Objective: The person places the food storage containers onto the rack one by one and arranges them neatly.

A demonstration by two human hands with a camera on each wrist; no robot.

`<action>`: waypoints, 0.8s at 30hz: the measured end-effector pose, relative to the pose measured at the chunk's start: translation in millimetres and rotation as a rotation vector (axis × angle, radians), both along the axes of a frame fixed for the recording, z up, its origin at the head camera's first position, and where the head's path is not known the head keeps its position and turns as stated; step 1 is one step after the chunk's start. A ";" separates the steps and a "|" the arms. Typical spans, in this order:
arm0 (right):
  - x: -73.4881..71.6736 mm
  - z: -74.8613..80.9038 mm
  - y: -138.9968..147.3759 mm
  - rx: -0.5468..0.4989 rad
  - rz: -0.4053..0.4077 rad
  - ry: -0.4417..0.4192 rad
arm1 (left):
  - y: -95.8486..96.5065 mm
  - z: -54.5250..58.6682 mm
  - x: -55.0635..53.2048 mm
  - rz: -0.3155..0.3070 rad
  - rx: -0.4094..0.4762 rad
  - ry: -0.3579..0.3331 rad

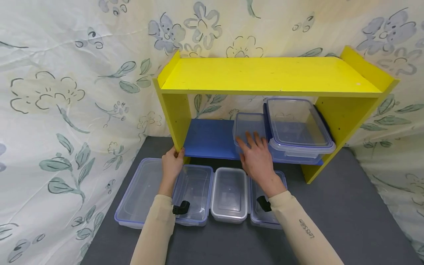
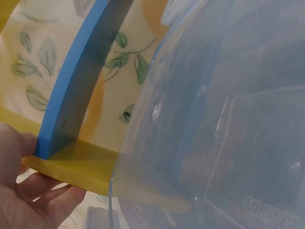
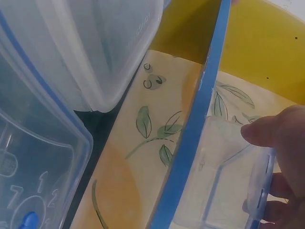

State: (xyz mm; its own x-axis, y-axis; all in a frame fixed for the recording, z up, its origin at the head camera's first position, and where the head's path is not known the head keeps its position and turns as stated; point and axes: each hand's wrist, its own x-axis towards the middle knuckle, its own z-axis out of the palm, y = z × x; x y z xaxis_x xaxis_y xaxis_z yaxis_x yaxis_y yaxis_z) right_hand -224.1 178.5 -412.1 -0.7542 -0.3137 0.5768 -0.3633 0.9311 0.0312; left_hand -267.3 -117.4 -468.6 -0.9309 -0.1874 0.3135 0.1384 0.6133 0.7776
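My left hand [image 1: 171, 165] grips the yellow side panel [image 1: 171, 117] of a shelf unit at its front edge, beside the end of the blue board [image 1: 210, 138]. The left wrist view shows the thumb on one side of the yellow panel [image 2: 76, 167] and the fingers on the other. On the blue board, my right hand [image 1: 260, 162] holds a small clear lidded container [image 1: 250, 123]. In the right wrist view the thumb lies along one side of this container [image 3: 219, 176], with fingers by its lid. A larger lidded container [image 1: 293, 121] stands close to its right.
In front of the shelf, on the dark table [image 1: 218, 243], stand a wide clear container [image 1: 140, 191], a blue-rimmed container [image 1: 195, 187], a narrower grey-rimmed one [image 1: 229, 191] and a blue-rimmed one [image 1: 273, 221] partly under my right arm. Flowered cloth [image 1: 82, 121] hangs behind.
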 end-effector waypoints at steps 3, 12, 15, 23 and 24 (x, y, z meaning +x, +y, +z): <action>-3.2 -0.3 1.1 0.010 0.009 0.016 | 0.4 0.1 -0.5 0.003 0.002 0.002; -10.2 -3.8 5.1 0.020 0.026 0.062 | 0.0 0.0 -0.1 0.008 -0.015 0.008; -12.6 -5.1 6.9 0.014 0.037 0.071 | 0.2 0.5 -0.1 0.007 -0.015 0.009; -15.9 -6.2 5.8 -0.023 0.046 0.077 | 0.4 1.2 0.3 0.003 -0.001 0.012; -15.1 -6.1 4.9 -0.032 0.051 0.080 | 0.1 1.0 0.4 0.004 0.002 0.012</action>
State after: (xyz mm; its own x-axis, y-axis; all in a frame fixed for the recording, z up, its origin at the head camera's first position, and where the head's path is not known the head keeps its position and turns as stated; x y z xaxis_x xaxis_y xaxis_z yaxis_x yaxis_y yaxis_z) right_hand -239.2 183.4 -418.2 -0.6887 -0.3312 0.6450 -0.4081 0.9124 0.0327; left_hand -266.9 -117.3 -467.6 -0.9263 -0.1918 0.3242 0.1453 0.6121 0.7773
